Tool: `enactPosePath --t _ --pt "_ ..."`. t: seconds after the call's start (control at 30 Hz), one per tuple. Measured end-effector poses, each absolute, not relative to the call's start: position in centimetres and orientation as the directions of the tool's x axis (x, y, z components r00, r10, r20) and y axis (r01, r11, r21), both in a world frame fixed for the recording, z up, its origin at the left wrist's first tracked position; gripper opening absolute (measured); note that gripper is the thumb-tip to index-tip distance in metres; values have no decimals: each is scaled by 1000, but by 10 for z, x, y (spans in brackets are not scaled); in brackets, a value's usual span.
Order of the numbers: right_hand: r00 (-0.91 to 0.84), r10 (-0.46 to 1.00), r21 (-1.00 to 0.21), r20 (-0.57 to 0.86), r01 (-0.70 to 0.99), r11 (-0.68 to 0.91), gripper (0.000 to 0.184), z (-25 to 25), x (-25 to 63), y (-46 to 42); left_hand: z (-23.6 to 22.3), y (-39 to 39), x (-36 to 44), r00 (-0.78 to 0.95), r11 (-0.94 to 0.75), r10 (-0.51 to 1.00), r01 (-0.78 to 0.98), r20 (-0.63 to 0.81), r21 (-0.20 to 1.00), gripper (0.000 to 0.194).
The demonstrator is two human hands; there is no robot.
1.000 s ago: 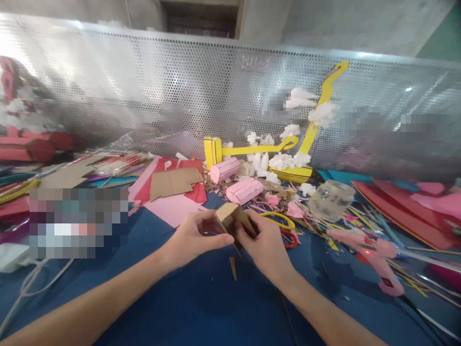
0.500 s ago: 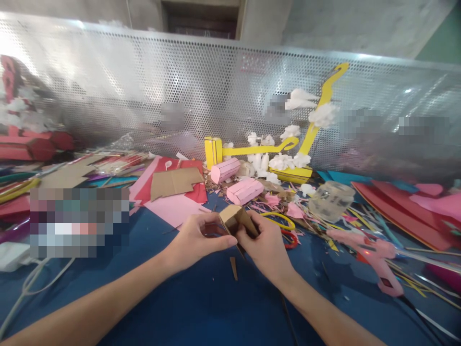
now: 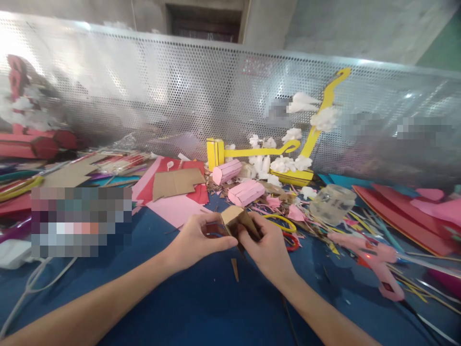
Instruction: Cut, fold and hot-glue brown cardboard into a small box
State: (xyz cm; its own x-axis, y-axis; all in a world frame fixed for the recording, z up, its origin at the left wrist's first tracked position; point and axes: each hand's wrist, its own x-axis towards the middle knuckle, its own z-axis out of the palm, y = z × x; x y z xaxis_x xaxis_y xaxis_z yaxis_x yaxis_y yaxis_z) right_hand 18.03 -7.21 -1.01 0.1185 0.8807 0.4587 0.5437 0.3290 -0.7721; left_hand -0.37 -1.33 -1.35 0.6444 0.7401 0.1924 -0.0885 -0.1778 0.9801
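Observation:
Between my hands, above the blue tabletop [image 3: 173,307], is a small folded cardboard box [image 3: 233,215] with a hollow side. My left hand [image 3: 198,240] pinches its left edge between thumb and fingers. On the other side my right hand [image 3: 264,245] grips the right wall, its thumb pressed inside the fold. Parts of the box are hidden behind my fingers. Just below lies a thin cardboard strip [image 3: 235,270]. Beyond the box rest two pink paper-covered prisms [image 3: 246,193]. Scissors with yellow and red handles [image 3: 283,222] lie partly behind my right hand.
A pink hot glue gun [image 3: 374,257] with a lit red light lies at right, near a clear plastic container [image 3: 333,204]. Yellow hooked paper models [image 3: 291,178] with white tufts stand by the perforated metal panel [image 3: 144,86]. Flat cardboard [image 3: 176,182] and paper scraps spread across the back.
The box has shifted slightly right and tilted a little in my fingers. Both hands keep their grip. The whole view has moved slightly.

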Motion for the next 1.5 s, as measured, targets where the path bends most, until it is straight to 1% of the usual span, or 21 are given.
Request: enactPosePath --t 0.2,0.43,0.63,0.87,1.07,1.5 --pt "125 861 -742 493 577 342 13 -10 179 -73 -14 -16 -4 649 -168 738 -90 186 982 32" --pt "150 864 -751 480 579 317 14 -12 179 -72 -16 -16 -2 654 -151 732 -118 191 982 35" --pt "136 872 -764 470 557 325 12 -9 180 -73 -16 -16 -4 648 -166 739 -89 184 982 38" --pt "144 855 -741 499 582 334 11 -8 178 -73 -17 -16 -4 642 -171 745 -80 182 982 41" --pt "156 860 -743 485 592 312 9 -7 178 -73 -14 -20 0 636 -147 754 -86 168 985 41" --pt "151 864 -753 479 576 317 10 -9 179 -75 -13 -21 0 641 -156 747 -95 180 983 37"
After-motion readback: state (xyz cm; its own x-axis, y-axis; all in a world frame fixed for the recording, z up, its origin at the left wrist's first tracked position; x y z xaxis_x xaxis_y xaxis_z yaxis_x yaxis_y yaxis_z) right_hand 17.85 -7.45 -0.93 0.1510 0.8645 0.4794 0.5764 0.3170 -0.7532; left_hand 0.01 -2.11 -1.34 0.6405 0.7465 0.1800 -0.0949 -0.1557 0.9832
